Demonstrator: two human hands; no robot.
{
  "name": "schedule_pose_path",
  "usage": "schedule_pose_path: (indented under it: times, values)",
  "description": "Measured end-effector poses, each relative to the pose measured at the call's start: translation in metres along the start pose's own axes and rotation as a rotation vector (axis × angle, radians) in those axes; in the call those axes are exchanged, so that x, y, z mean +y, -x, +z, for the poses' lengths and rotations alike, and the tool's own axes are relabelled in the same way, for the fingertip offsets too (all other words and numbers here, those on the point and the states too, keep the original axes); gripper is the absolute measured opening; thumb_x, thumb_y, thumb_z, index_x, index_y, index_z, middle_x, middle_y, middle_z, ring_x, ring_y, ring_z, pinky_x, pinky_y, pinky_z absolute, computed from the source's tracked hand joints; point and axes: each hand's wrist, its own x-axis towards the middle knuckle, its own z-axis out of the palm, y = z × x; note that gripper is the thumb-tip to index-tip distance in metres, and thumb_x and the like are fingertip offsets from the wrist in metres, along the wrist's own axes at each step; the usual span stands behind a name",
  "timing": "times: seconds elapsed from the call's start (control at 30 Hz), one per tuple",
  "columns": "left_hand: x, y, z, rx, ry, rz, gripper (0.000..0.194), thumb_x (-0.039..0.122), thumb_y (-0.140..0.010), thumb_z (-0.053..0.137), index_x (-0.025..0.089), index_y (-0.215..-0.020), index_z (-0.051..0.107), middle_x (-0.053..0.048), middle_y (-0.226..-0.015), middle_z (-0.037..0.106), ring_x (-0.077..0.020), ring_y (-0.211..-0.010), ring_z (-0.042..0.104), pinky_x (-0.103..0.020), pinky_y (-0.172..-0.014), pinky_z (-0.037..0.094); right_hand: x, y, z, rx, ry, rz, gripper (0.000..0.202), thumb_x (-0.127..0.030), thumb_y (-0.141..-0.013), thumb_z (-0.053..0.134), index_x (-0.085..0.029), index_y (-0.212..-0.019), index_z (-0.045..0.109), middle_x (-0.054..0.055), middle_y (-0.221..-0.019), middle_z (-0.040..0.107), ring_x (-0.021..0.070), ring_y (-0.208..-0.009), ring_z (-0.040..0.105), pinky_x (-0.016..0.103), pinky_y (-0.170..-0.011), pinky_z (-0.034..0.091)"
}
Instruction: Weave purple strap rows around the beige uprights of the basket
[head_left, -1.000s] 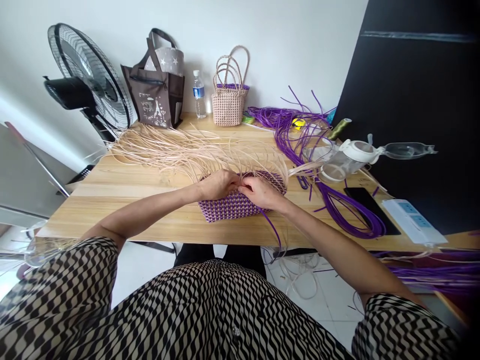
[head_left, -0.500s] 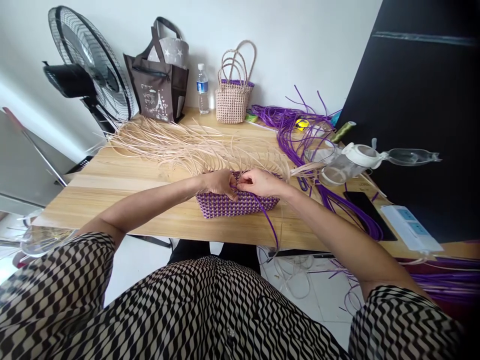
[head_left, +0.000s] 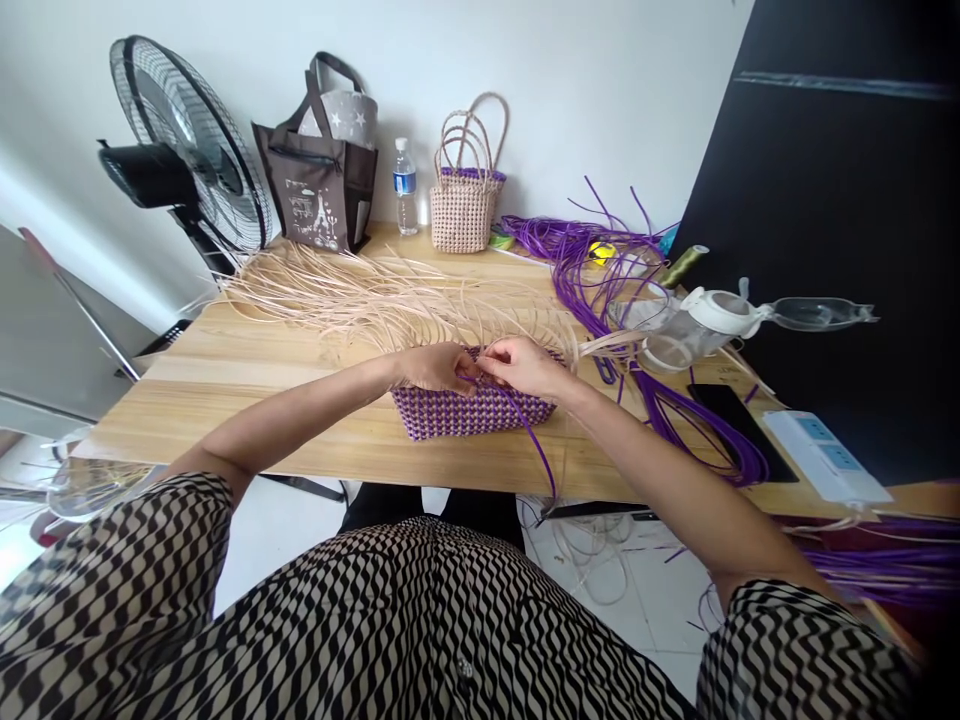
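Purple basket (head_left: 450, 416) sits near the desk's (head_left: 187, 375) 6 o'clock edge. Since one second ago, our fingertips have parted slightly, exposing the purple strand (head_left: 533, 436) between left hand (head_left: 435, 367) and right hand (head_left: 525, 367); we judge rim work unfinished. Right grip: pinched together. Left grip: we cannot tell. From the basket, the strand trails toward 5 o'clock; pale strands (head_left: 337, 297) spread toward 10 o'clock.

You have two hands (head_left: 437, 367), at least two baskets (head_left: 472, 412), one fan (head_left: 206, 165), one tote (head_left: 319, 195), one bottle (head_left: 406, 190), one jug (head_left: 679, 345), one spool (head_left: 684, 266), one phone (head_left: 739, 430); your strips (head_left: 551, 237) are too tangled to count.
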Motion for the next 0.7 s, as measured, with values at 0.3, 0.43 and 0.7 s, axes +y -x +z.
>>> schedule_pose_path:
  times: [0.3,0.43,0.7]
  values:
    - [0.005,-0.008,0.013,0.207,-0.057,0.087,0.024,0.029,-0.076,0.049,0.012,-0.063,0.061,0.004,-0.054,0.042,-0.0069,-0.053,0.033,-0.023,-0.052,0.024,-0.002,0.004,0.015,0.333,-0.22,-0.064,0.023,-0.037,-0.078,0.051,-0.018,-0.063,0.051,-0.002,-0.056,0.05,0.0107,-0.052,0.044,0.024,-0.052,0.034]
    - [0.003,-0.009,0.023,0.244,-0.125,0.113,0.022,0.019,-0.073,0.047,0.013,-0.052,0.049,0.005,-0.049,0.034,-0.0059,-0.049,0.028,-0.023,-0.05,0.021,0.002,-0.001,0.028,0.475,-0.181,-0.031,0.02,-0.032,-0.076,0.051,-0.019,-0.061,0.046,-0.002,-0.055,0.047,0.0107,-0.053,0.041,0.025,-0.054,0.033]
    - [-0.006,-0.007,0.008,-0.015,0.196,0.036,0.02,0.028,-0.075,0.052,0.016,-0.06,0.048,0.004,-0.053,0.036,-0.0058,-0.047,0.028,-0.024,-0.047,0.018,-0.002,0.017,-0.002,0.251,0.107,-0.071,0.025,-0.032,-0.084,0.047,-0.017,-0.066,0.056,-0.001,-0.059,0.054,0.0109,-0.056,0.046,0.024,-0.056,0.031]
